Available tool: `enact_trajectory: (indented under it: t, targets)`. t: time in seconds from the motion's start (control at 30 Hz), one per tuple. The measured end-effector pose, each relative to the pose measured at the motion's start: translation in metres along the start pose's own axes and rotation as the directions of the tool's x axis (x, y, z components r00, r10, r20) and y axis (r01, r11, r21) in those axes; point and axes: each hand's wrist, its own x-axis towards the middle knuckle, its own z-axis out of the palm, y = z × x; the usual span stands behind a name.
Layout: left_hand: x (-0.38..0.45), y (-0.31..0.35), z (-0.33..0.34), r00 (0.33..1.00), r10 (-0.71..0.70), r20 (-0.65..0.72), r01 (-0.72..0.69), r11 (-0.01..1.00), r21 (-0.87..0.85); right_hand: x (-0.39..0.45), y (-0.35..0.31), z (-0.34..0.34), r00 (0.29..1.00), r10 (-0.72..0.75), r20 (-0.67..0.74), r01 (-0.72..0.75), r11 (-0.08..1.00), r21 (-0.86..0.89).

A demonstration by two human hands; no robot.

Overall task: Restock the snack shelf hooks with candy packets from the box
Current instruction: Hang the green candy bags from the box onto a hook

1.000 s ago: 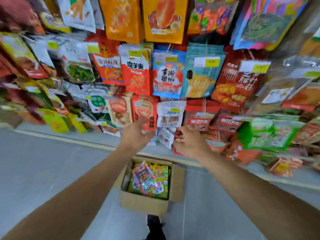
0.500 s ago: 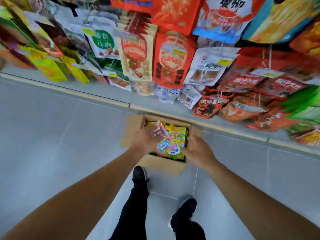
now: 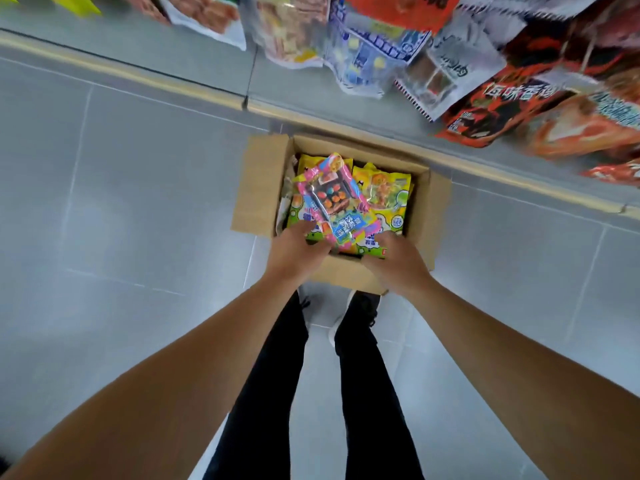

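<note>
We're leaning over the cardboard box (image 3: 263,188) on the grey floor (image 3: 138,202), flaps open, just beside the base ledge of the snack shelf (image 3: 194,60). Our left hand (image 3: 298,254) curls onto the near edge of the pink candy packet (image 3: 334,202) lying on top of the yellow-green packets (image 3: 384,192); we can't tell whether it truly grips. Our right hand (image 3: 398,261) reaches into the box's near right corner, fingers bent down among the packets, grip hidden. Hanging snack bags (image 3: 491,102) dangle above the ledge. Our black trouser legs (image 3: 367,393) stand behind the box.
</note>
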Motion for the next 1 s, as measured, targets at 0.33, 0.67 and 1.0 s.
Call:
enact_trajectory:
  t: [0.33,0.67,1.0]
  targets:
    - [0.153,-0.073,0.089,0.982,-0.181,0.049,0.187,0.968,-0.166,0.165,0.065,0.082,0.993,0.112,-0.036,-0.109,0.992,0.069]
    - [0.266,-0.112,0.163,0.933,-0.345,0.104,0.348,0.788,-0.508,0.272,0.100,0.114,0.960,0.056,-0.276,-0.022,0.992,0.123]
    - [0.237,-0.091,0.132,0.926,-0.330,0.183,0.355,0.595,-0.721,0.246,0.084,0.077,0.987,0.105,-0.121,-0.070,0.961,0.269]
